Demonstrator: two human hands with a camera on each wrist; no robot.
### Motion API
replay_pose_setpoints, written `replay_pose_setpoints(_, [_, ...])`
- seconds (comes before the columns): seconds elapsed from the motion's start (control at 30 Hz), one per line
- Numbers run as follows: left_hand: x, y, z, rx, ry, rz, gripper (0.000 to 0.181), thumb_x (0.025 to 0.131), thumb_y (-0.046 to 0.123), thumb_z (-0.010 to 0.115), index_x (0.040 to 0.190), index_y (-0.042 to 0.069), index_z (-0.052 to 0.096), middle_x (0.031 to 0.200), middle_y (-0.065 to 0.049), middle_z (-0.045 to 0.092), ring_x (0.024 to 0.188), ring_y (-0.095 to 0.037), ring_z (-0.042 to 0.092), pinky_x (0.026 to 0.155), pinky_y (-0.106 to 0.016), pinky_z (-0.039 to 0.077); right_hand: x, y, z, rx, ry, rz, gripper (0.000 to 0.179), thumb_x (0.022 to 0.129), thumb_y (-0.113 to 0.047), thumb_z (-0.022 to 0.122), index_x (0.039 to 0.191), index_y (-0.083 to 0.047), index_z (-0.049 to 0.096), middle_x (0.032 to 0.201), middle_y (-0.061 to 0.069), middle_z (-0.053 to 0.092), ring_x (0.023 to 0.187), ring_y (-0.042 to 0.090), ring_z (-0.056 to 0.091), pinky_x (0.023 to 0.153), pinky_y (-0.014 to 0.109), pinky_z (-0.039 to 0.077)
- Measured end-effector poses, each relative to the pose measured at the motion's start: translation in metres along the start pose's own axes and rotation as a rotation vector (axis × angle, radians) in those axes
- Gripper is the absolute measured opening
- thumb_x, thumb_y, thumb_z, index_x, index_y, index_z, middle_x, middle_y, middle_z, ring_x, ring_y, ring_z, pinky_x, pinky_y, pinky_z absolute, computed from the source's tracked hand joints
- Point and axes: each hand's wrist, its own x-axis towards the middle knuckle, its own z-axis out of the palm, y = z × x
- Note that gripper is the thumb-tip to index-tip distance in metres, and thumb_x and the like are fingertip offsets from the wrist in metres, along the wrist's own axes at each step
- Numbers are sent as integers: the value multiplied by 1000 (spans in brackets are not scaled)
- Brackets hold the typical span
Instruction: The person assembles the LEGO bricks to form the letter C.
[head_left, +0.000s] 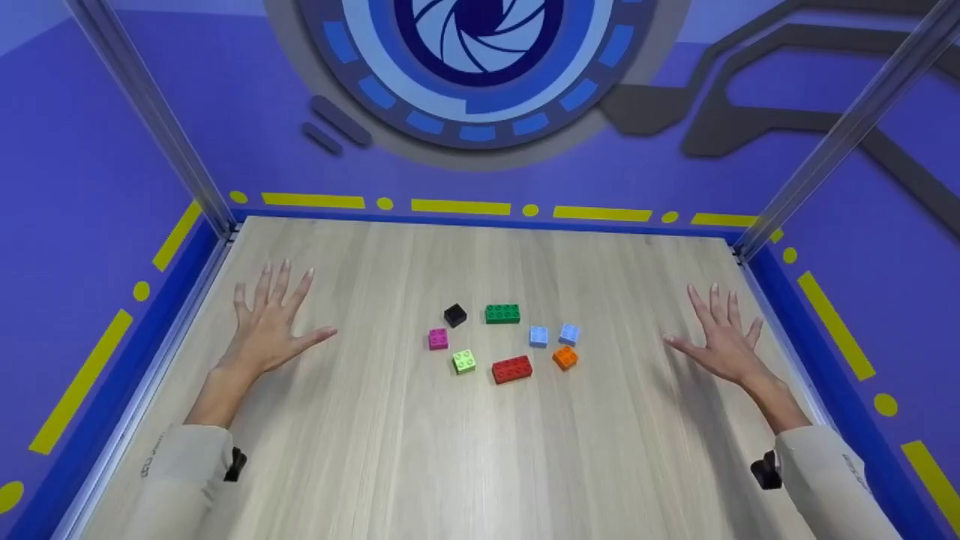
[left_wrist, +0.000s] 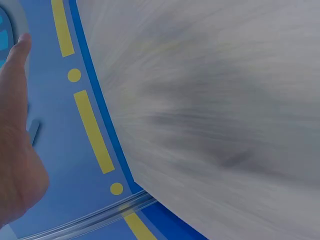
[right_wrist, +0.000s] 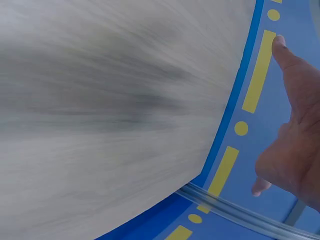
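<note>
Several toy building bricks lie loose mid-table in the head view: a black brick (head_left: 455, 315), a green brick (head_left: 502, 313), a magenta brick (head_left: 438, 339), a lime brick (head_left: 464, 361), a red brick (head_left: 512, 369), an orange brick (head_left: 565, 358) and two light blue bricks (head_left: 538, 336). To their left, my left hand (head_left: 266, 330) is spread with straight fingers and holds nothing. My right hand (head_left: 724, 341) is spread likewise on the right side, apart from the bricks. Both wrist views show only part of each hand, the left hand (left_wrist: 17, 145) and the right hand (right_wrist: 300, 135), and no bricks.
The pale wooden table (head_left: 465, 465) is bounded by a blue back wall (head_left: 480, 180) and side walls with yellow markings. Metal posts (head_left: 847, 135) stand at the two far corners. Black clips (head_left: 766, 471) are at the sleeve cuffs.
</note>
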Motion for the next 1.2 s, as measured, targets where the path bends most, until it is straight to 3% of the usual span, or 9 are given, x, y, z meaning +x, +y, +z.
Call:
replay_pose_setpoints(0.2, [1, 4, 3, -186, -52, -31, 95, 92, 57, 65, 163, 10, 22, 168, -24, 21, 154, -47, 16, 116, -72, 2, -2, -7, -3, 175, -83, 50, 106, 95, -43, 68, 164, -13, -6, 167, 31, -8, 152, 56, -14, 109, 81, -15])
replay_pose_setpoints(0.43, [-3, 6, 5, -396, -151, -118, 90, 98, 58, 58, 165, 14, 16, 160, -24, 38, 148, -47, 31, 118, -71, 13, -6, -11, 0, 323, -145, 60, 103, 100, -32, 65, 163, -17, -14, 169, 27, -7, 152, 58, 1, 113, 80, 9])
replay_pose_setpoints(0.63, [-4, 11, 9, -476, -152, -109, 87, 99, 55, 58, 165, 15, 17, 152, -22, 49, 135, -42, 50, 108, -67, 39, -13, -14, 8, 357, -145, 39, 90, 103, -23, 61, 165, -11, -4, 162, 37, 21, 146, 58, 28, 112, 74, 28])
replay_pose_setpoints(0.8, [-4, 20, 12, -518, -134, -47, 88, 97, 45, 68, 163, 9, 23, 146, -24, 55, 124, -40, 60, 103, -62, 46, -15, -17, 14, 356, -136, 11, 81, 104, -19, 59, 164, -6, 6, 153, 36, 40, 135, 54, 49, 104, 66, 45])
replay_pose_setpoints(0.87, [-3, 24, 13, -519, -121, -24, 87, 95, 41, 71, 162, 7, 26, 143, -24, 57, 119, -39, 62, 101, -61, 47, -16, -19, 17, 355, -134, 0, 78, 104, -19, 59, 164, -5, 10, 151, 35, 45, 132, 52, 53, 102, 60, 49])
replay_pose_setpoints(0.97, [-3, 30, 15, -506, -104, 2, 82, 96, 39, 70, 160, 6, 30, 139, -23, 61, 114, -37, 65, 98, -60, 50, -18, -23, 20, 363, -136, -16, 74, 104, -19, 59, 163, -4, 16, 147, 34, 50, 128, 49, 57, 97, 39, 55])
replay_pose_setpoints(1.07, [-1, 36, 17, -503, -89, 34, 74, 99, 34, 68, 158, 4, 35, 135, -23, 63, 109, -36, 68, 94, -59, 52, -22, -28, 23, 391, -143, -24, 70, 104, -19, 60, 161, -4, 23, 145, 32, 53, 126, 47, 60, 90, 19, 52])
replay_pose_setpoints(1.2, [1, 43, 22, -520, -78, 63, 67, 100, 26, 67, 155, 1, 39, 131, -24, 65, 104, -35, 69, 90, -58, 54, -24, -33, 28, 403, -159, -46, 65, 104, -20, 59, 159, -2, 29, 143, 31, 54, 124, 46, 61, 87, 14, 50])
